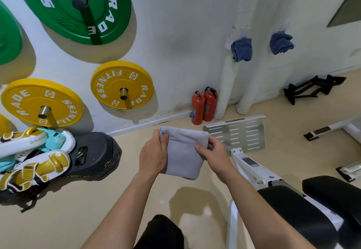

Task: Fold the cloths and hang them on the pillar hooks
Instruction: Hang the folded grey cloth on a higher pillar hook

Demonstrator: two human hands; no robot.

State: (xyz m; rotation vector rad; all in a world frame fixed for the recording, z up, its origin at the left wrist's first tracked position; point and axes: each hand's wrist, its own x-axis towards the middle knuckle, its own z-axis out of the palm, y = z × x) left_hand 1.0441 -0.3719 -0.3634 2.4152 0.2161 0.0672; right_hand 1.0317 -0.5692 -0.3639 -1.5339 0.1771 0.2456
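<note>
A folded grey cloth (pixel 183 151) hangs in the air in front of me, above the beige floor. My left hand (pixel 154 155) pinches its upper left corner and side. My right hand (pixel 214 151) grips its upper right edge, thumb on the front. Farther off, a blue cloth (pixel 241 50) hangs on the left white wrapped pillar (pixel 227 84). A second blue cloth (pixel 281 43) hangs on the right white pillar (pixel 252 84). The hooks themselves are hidden under the blue cloths.
Two red fire extinguishers (pixel 204 106) stand by the pillars' base. Green and yellow weight plates (pixel 121 84) hang on the wall at left. Boxing gloves and a black pad (pixel 93 155) lie at left. A white machine with a perforated footplate (pixel 240 133) and black seat pads (pixel 297 215) stands at right.
</note>
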